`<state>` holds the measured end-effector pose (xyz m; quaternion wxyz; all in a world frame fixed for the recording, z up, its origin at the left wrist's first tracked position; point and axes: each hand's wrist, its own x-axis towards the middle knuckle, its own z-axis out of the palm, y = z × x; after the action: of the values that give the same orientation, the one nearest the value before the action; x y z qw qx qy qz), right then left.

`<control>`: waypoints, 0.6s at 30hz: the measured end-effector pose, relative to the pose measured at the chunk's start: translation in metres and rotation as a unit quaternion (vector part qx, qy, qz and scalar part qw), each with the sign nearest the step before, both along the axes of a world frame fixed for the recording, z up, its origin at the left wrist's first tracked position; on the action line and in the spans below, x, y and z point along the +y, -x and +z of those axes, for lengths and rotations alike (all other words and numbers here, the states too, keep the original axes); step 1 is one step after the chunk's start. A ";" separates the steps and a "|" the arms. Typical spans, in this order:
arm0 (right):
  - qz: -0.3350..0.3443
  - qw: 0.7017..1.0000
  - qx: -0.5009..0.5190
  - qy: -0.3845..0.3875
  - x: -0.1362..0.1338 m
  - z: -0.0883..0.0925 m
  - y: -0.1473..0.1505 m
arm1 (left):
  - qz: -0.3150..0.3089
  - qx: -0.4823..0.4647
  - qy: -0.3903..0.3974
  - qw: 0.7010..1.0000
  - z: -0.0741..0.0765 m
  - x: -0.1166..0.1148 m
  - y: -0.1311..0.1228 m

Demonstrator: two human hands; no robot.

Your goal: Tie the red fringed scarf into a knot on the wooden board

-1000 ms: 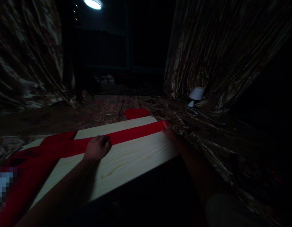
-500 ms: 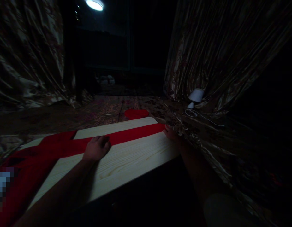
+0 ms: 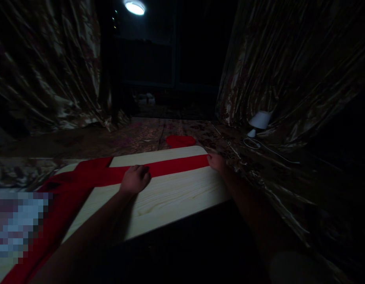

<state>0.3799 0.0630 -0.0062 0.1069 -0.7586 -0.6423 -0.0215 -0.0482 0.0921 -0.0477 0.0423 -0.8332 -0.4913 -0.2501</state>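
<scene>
A red garment (image 3: pixel 81 179) lies across a pale wooden board (image 3: pixel 176 193), with one long sleeve (image 3: pixel 176 165) stretched to the right. My left hand (image 3: pixel 135 179) rests on the middle of that sleeve, fingers curled down onto the cloth. At the sleeve's end, by the board's right edge, my right hand (image 3: pixel 217 161) is closed on the cuff. The room is very dark.
A small red piece of cloth (image 3: pixel 180 141) lies on the patterned floor covering beyond the board. A white lamp (image 3: pixel 259 120) with a cable (image 3: pixel 259 145) stands at the right by shiny draped curtains (image 3: pixel 289 67). A ceiling light (image 3: pixel 135 7) shines above.
My view has swung a little to the left, so everything sits further right in the picture. Both hands stay on the sleeve; my right hand has closed in on the cuff.
</scene>
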 end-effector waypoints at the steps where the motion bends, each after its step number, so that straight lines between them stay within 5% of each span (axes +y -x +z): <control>1: 0.022 1.000 0.001 -0.004 0.006 -0.002 0.014 | 0.007 -0.001 0.000 1.000 0.002 -0.003 -0.001; 5: 0.119 0.993 -0.007 0.002 0.019 -0.018 0.079 | 0.020 0.007 0.002 1.000 0.008 -0.010 -0.006; 9: 0.139 0.988 -0.031 0.059 0.018 -0.034 0.120 | 0.046 0.014 0.005 0.999 0.007 -0.011 -0.008; 18: 0.106 0.991 -0.043 0.062 0.016 -0.048 0.092 | 0.032 0.023 0.054 0.998 0.009 -0.016 -0.008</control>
<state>0.2876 0.0793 -0.0537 0.0336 -0.6897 -0.7233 -0.0031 -0.0401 0.0759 -0.0387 0.0164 -0.8238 -0.5290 -0.2030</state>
